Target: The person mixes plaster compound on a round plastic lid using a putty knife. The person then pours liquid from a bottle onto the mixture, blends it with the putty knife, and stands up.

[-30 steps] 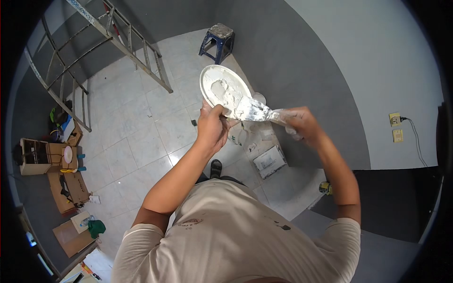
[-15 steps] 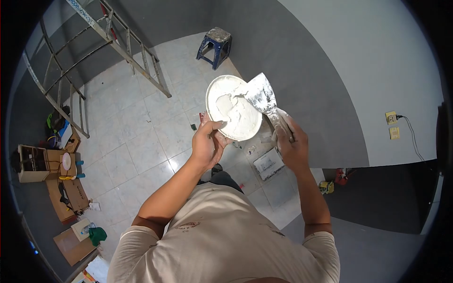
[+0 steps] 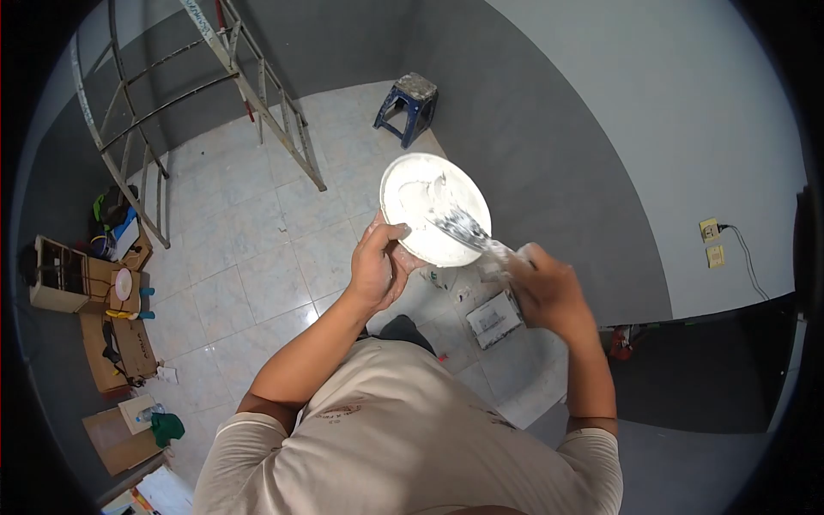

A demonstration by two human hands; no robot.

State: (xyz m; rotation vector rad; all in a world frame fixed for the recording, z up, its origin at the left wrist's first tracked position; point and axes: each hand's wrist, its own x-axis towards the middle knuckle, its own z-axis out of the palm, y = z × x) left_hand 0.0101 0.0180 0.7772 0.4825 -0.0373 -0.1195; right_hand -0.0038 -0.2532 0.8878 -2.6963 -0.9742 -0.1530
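Note:
My left hand [image 3: 378,263] grips the lower left rim of a round white dish [image 3: 395,176], thumb over the edge and fingers underneath. Thick white putty [image 3: 421,199] lies spread and ridged inside it. In my right hand [image 3: 547,287] is a putty knife [image 3: 468,232], its handle closed in my fingers and partly blurred. The blade is tilted, with its front edge down in the putty near the dish's middle. White smears cover the blade and handle.
A metal scaffold frame [image 3: 257,94] stands at upper left, and a paint-spotted blue stool [image 3: 408,105] by the grey wall. Cardboard boxes [image 3: 129,348] line the left side. A flat whitish box [image 3: 494,319] lies on the tiles. Wall sockets [image 3: 710,230] with a cord are at right.
The putty knife has swung from the dish's upper right edge down into the putty, its blade now turned on edge. My right hand moved slightly lower and right; my left still holds the dish.

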